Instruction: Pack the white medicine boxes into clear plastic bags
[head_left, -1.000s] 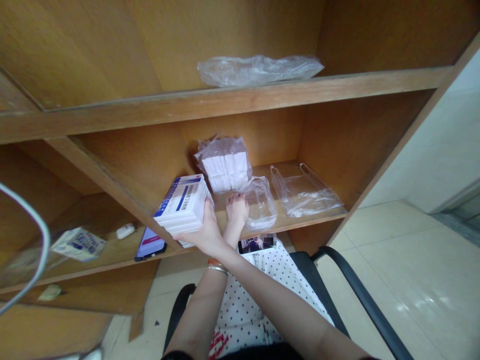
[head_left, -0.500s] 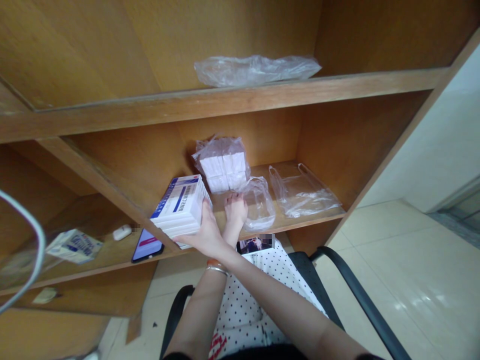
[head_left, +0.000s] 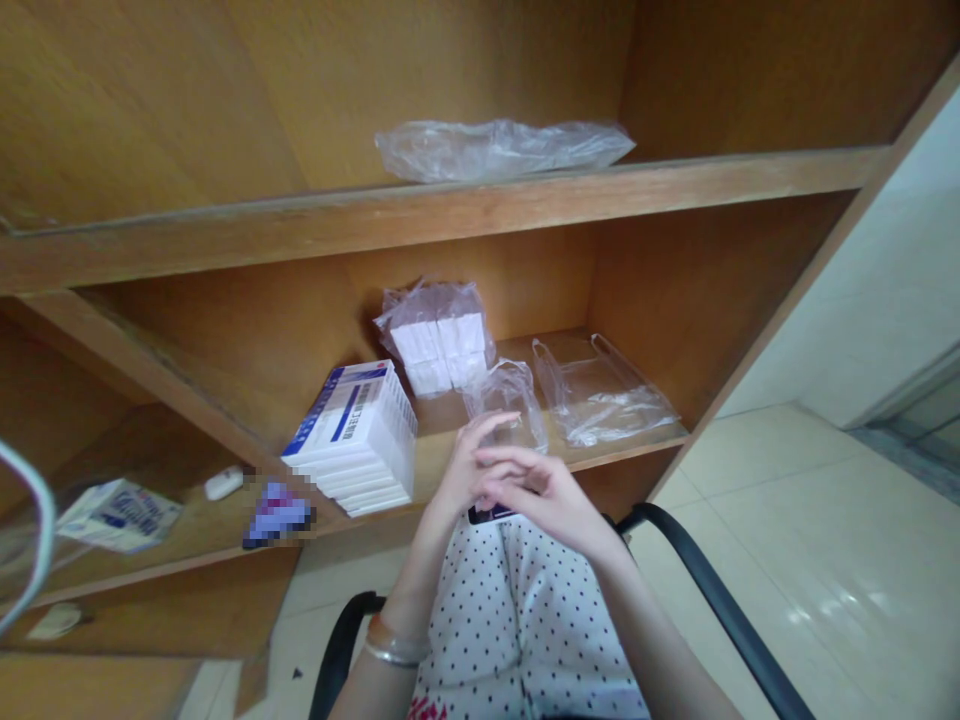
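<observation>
My left hand (head_left: 466, 468) and my right hand (head_left: 541, 492) meet above my lap, just in front of the shelf edge. Their fingers are stretched out and overlap, and no held object shows in either. Behind the fingertips sits a crumpled clear plastic bag (head_left: 525, 402). To the left, untouched, stands a stack of white and blue boxes (head_left: 367, 435). At the back, a clear bag holding white packs (head_left: 441, 345) rests on the shelf. A phone (head_left: 491, 514) lies on my lap, partly hidden under my hands.
A flat plastic bag (head_left: 607, 400) lies at the shelf's right. Another plastic bag (head_left: 502, 150) is on the upper shelf. Left of the divider are a carton (head_left: 124, 515), a small white object (head_left: 223, 484) and a blurred-out phone (head_left: 277, 515). Chair armrests (head_left: 705, 590) flank me.
My right hand has left the box stack and moved right. My left hand has drawn back from beside the bagged packs. My crossed arms have come apart, and the hands now touch.
</observation>
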